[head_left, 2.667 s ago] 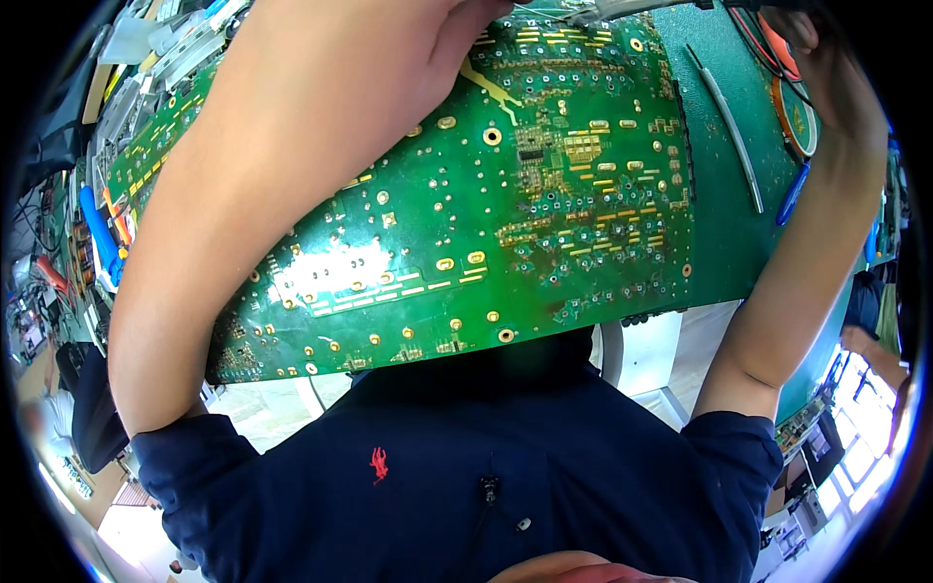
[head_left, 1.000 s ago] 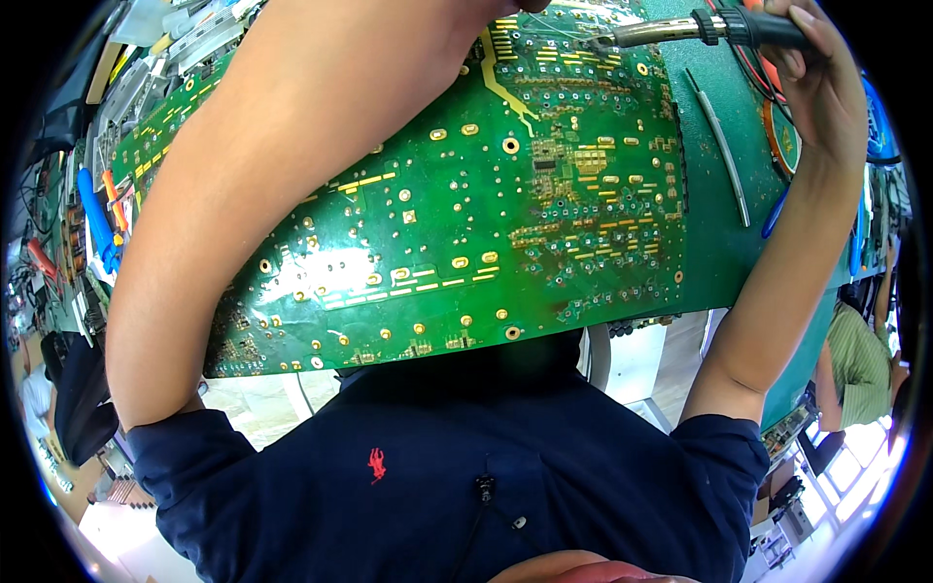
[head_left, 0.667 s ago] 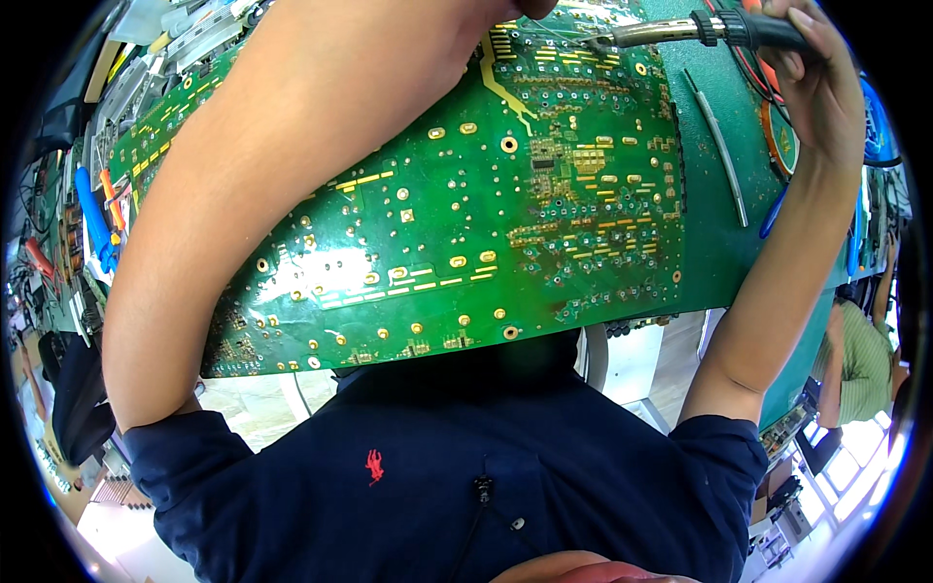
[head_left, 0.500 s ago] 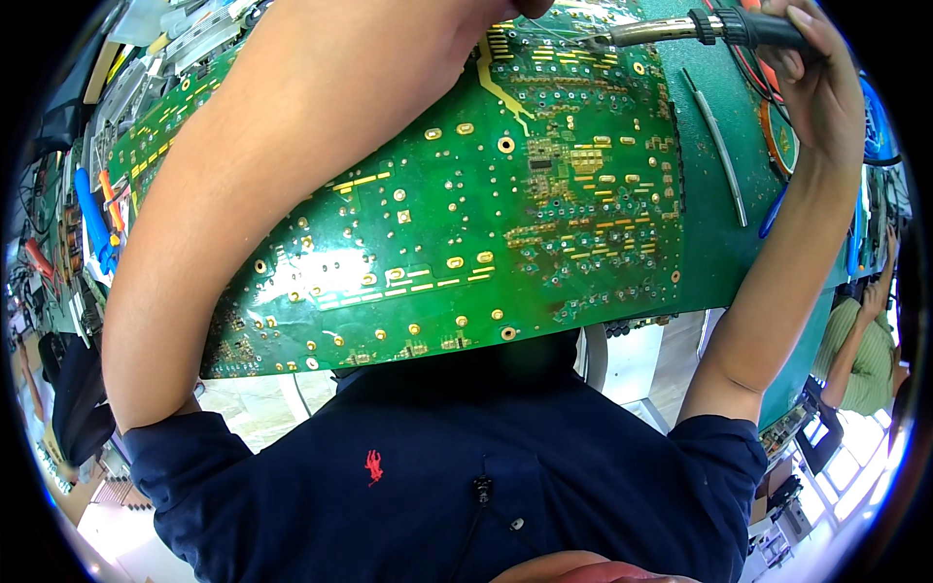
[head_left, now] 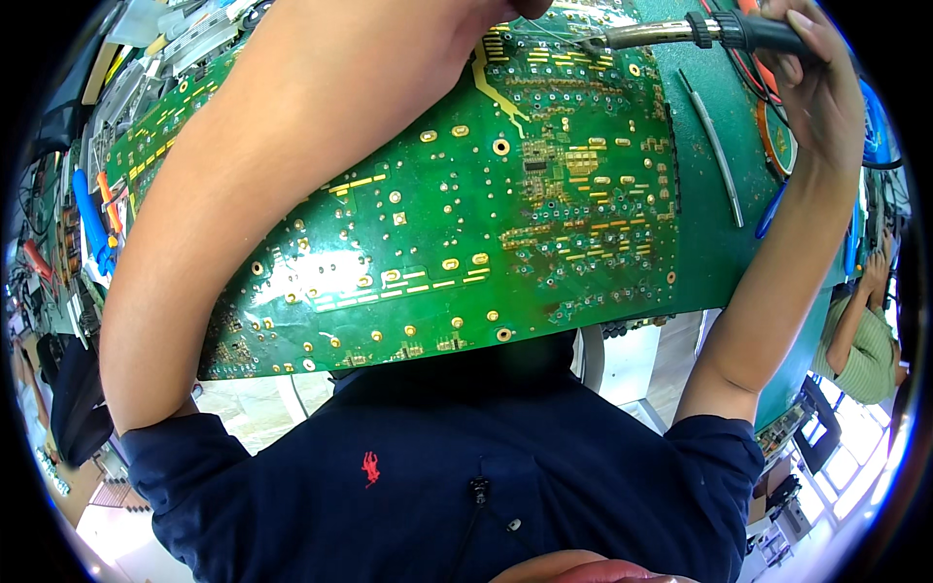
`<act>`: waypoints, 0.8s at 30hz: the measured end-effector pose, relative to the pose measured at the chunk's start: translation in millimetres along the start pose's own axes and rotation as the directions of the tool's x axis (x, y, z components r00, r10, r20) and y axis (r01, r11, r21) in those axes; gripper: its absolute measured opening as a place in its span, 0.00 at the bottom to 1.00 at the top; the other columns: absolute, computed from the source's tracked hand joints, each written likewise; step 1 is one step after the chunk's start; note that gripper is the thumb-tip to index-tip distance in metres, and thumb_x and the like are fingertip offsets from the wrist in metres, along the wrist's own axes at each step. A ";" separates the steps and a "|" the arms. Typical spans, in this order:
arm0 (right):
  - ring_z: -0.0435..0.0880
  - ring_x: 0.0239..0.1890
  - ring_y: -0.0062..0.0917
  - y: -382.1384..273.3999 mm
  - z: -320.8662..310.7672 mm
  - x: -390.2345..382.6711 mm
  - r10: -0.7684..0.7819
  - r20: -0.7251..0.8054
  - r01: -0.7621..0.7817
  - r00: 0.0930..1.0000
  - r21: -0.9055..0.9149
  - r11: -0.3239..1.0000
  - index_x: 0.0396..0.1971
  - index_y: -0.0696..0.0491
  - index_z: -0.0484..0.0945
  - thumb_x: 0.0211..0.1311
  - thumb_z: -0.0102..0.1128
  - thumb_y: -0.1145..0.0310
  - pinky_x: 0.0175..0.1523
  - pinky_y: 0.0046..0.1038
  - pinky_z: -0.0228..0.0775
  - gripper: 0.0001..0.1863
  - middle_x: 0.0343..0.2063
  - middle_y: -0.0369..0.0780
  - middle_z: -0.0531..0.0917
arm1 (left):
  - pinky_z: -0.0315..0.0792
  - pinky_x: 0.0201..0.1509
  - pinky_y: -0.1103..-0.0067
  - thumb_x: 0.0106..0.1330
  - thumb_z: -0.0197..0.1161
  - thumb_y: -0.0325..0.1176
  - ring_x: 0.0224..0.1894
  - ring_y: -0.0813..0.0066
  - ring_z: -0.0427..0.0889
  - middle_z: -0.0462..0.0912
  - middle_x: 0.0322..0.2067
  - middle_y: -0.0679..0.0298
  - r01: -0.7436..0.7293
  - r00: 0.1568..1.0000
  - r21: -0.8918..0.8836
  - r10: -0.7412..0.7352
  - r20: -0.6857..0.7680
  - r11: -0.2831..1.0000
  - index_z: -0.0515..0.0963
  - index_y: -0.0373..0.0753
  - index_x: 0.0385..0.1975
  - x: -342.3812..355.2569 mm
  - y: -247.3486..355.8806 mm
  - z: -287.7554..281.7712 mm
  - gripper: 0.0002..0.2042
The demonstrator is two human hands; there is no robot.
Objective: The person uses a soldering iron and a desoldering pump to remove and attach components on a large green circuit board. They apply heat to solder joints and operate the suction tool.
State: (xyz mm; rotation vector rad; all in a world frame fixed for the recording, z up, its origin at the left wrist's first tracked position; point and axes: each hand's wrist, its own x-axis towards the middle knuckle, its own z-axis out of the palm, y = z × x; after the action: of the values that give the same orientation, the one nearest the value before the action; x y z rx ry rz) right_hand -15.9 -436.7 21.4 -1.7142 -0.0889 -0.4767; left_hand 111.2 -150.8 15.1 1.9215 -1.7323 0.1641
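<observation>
A large green circuit board (head_left: 437, 223) with gold pads lies in front of me. My right hand (head_left: 816, 68) is closed round the black handle of a soldering iron (head_left: 661, 35). Its tip points left and meets the board near its far right part. From the other side my left hand (head_left: 491, 14) reaches over the board, cut off by the upper edge of the picture. A thin solder wire (head_left: 549, 33) runs from its fingers to the iron's tip. Most of the left fingers are out of sight.
A thin metal rod (head_left: 717, 146) lies on the green mat (head_left: 705, 248) right of the board. Cables and a roll of orange-brown tape (head_left: 777, 141) sit near my right wrist. Blue-handled pliers (head_left: 92, 219) and piled parts are at the left. Another person (head_left: 860, 350) sits at far right.
The board appears shifted very slightly left in the picture. Both hands keep their hold, with the iron's tip at about the same spot.
</observation>
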 end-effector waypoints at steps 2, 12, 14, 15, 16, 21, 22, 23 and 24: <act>0.63 0.13 0.12 4.5 -7.8 2.3 -0.011 0.029 0.012 1.000 -0.026 1.000 0.27 0.60 0.76 0.65 0.50 0.64 0.20 0.16 0.56 0.14 0.11 0.30 0.69 | 0.75 0.35 0.67 0.56 0.62 0.18 0.33 0.53 0.82 0.79 0.31 0.55 0.003 1.000 -0.001 -0.003 -0.001 1.000 0.80 0.34 0.32 -0.2 0.5 -0.4 0.06; 0.63 0.13 0.12 11.7 -11.3 5.5 0.016 0.024 -0.017 1.000 0.015 1.000 0.27 0.60 0.76 0.65 0.51 0.65 0.20 0.16 0.56 0.13 0.12 0.30 0.69 | 0.75 0.34 0.67 0.56 0.63 0.18 0.32 0.52 0.81 0.79 0.30 0.54 -0.049 0.996 -0.067 0.043 -0.083 0.997 0.80 0.33 0.32 -3.0 -2.3 3.3 0.06; 0.63 0.12 0.12 11.9 -10.4 5.9 0.038 0.026 -0.039 0.999 0.038 0.999 0.27 0.59 0.75 0.65 0.51 0.65 0.20 0.15 0.56 0.13 0.12 0.29 0.68 | 0.75 0.34 0.67 0.56 0.63 0.18 0.32 0.52 0.81 0.79 0.30 0.54 -0.059 0.994 -0.088 0.050 -0.093 0.994 0.80 0.33 0.32 -4.3 -8.7 8.8 0.06; 0.62 0.12 0.11 10.8 -8.7 6.4 0.068 0.030 -0.070 0.997 0.055 0.996 0.26 0.59 0.75 0.65 0.50 0.65 0.19 0.15 0.56 0.13 0.12 0.29 0.67 | 0.75 0.34 0.67 0.56 0.63 0.18 0.32 0.52 0.81 0.78 0.30 0.54 -0.049 0.996 -0.075 0.043 -0.078 0.996 0.79 0.33 0.32 -4.1 -8.4 8.1 0.05; 0.62 0.12 0.11 9.4 -6.3 6.7 0.098 0.035 -0.100 0.995 0.071 0.992 0.26 0.58 0.74 0.65 0.50 0.65 0.19 0.15 0.56 0.13 0.11 0.29 0.67 | 0.74 0.34 0.67 0.56 0.63 0.18 0.32 0.52 0.81 0.78 0.30 0.54 -0.040 0.997 -0.061 0.036 -0.063 0.997 0.79 0.33 0.31 -3.8 -7.8 7.3 0.05; 0.62 0.11 0.11 3.2 8.6 2.6 0.087 -0.029 -0.086 0.996 0.043 0.995 0.25 0.56 0.73 0.69 0.54 0.65 0.17 0.14 0.55 0.13 0.11 0.28 0.67 | 0.74 0.36 0.66 0.56 0.62 0.18 0.35 0.51 0.80 0.78 0.30 0.53 0.023 0.995 0.059 -0.017 -0.102 0.998 0.77 0.33 0.32 -3.3 8.5 -1.2 0.05; 0.62 0.11 0.11 3.1 6.9 3.0 0.083 -0.034 -0.082 0.996 0.030 0.996 0.25 0.56 0.74 0.69 0.55 0.65 0.17 0.14 0.55 0.13 0.11 0.28 0.68 | 0.74 0.37 0.66 0.57 0.62 0.18 0.35 0.51 0.80 0.78 0.31 0.53 0.031 0.990 0.075 -0.021 -0.136 0.997 0.77 0.32 0.32 -4.3 8.9 -0.7 0.05; 0.63 0.10 0.11 3.5 5.8 2.6 0.081 -0.039 -0.081 0.996 0.020 0.997 0.26 0.56 0.74 0.69 0.55 0.66 0.17 0.14 0.55 0.12 0.11 0.29 0.68 | 0.74 0.38 0.66 0.57 0.61 0.17 0.36 0.51 0.80 0.77 0.31 0.53 0.043 0.986 0.097 -0.027 -0.164 0.994 0.77 0.32 0.33 -4.7 7.9 0.7 0.05; 0.64 0.10 0.11 3.9 4.7 2.2 0.081 -0.043 -0.081 0.996 0.007 0.997 0.26 0.56 0.75 0.69 0.56 0.66 0.17 0.14 0.55 0.12 0.11 0.29 0.69 | 0.74 0.40 0.66 0.57 0.61 0.17 0.37 0.50 0.80 0.77 0.32 0.52 0.045 0.982 0.113 -0.023 -0.189 0.993 0.77 0.32 0.33 -5.0 7.6 1.4 0.06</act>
State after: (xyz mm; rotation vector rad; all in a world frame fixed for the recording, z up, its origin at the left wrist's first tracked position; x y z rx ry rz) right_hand -11.4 -433.5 18.0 -1.6946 0.0107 -0.4525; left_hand 102.7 -147.3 14.2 1.9478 -1.5956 0.4294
